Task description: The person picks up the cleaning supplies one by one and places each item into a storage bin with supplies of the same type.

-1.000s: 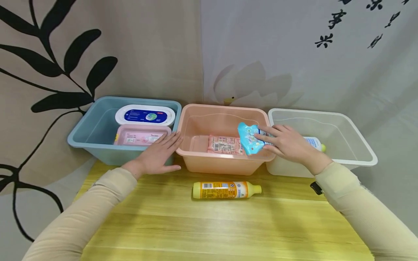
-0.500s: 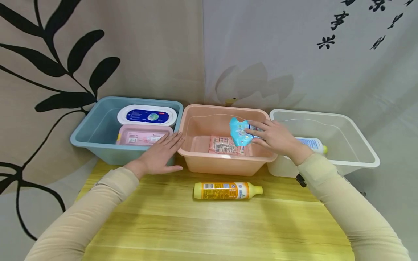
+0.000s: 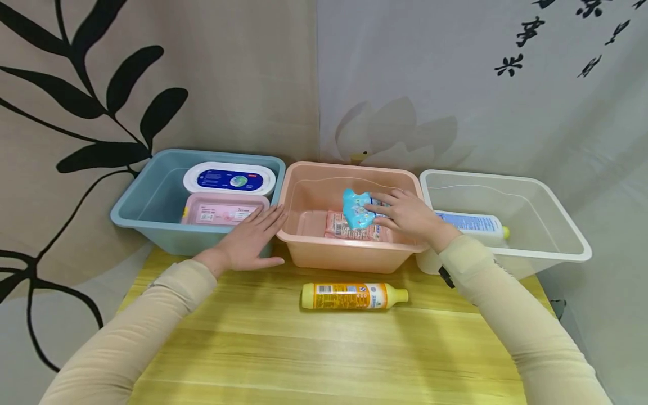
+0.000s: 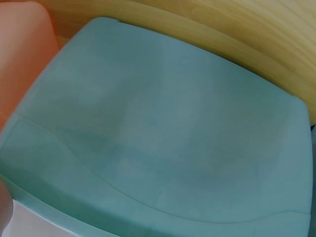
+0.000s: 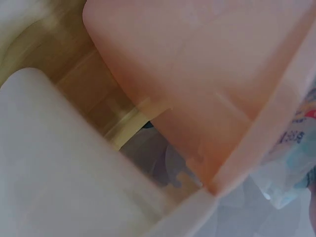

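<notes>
My right hand holds a small light-blue soft packet by its right end, over the inside of the peach plastic bin. Below it, on that bin's floor, lies a pink printed packet, partly covered in the head view. At the right edge of the right wrist view, part of the blue packet shows past the peach rim. My left hand rests with straight fingers at the front right corner of the blue bin, fingertips reaching toward the peach rim.
In the blue bin sit a white oval tub and a pink tub. A white bottle with a blue label lies in the white bin. A yellow bottle lies on the wooden table before the peach bin.
My right hand has carried the blue packet leftward, from the peach bin's right rim to over its middle. More of the bottle in the white bin now shows. The left hand stays put.
</notes>
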`<state>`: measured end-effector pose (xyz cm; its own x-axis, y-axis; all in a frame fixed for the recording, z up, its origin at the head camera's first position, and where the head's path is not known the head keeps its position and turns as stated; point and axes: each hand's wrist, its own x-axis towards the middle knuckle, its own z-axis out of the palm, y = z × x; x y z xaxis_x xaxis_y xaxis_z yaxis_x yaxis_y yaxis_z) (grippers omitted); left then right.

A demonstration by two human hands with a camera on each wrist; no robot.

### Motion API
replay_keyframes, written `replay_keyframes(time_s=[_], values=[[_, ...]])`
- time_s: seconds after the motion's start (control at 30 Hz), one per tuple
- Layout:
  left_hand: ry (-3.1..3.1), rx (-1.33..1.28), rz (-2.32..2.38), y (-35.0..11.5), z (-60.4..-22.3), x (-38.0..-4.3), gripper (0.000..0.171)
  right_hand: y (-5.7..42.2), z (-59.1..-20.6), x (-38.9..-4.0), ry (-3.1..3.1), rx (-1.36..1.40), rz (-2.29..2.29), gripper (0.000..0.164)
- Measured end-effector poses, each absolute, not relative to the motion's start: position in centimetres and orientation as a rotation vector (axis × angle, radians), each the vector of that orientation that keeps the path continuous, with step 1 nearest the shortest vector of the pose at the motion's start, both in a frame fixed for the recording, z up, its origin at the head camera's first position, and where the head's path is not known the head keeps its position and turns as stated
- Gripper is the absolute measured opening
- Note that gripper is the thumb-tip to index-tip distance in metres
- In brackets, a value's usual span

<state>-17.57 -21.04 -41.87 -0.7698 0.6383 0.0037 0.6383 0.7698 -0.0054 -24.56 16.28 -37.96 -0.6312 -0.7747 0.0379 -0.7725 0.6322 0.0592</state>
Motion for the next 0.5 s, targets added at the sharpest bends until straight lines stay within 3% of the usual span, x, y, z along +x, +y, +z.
replay_keyframes(time_s=[0.5], values=[[-2.938, -1.064, 0.028, -21.1, -42.0, -17.6, 0.095, 14.6, -39.3, -25.0, -2.828, 1.302, -0.068, 0.047]])
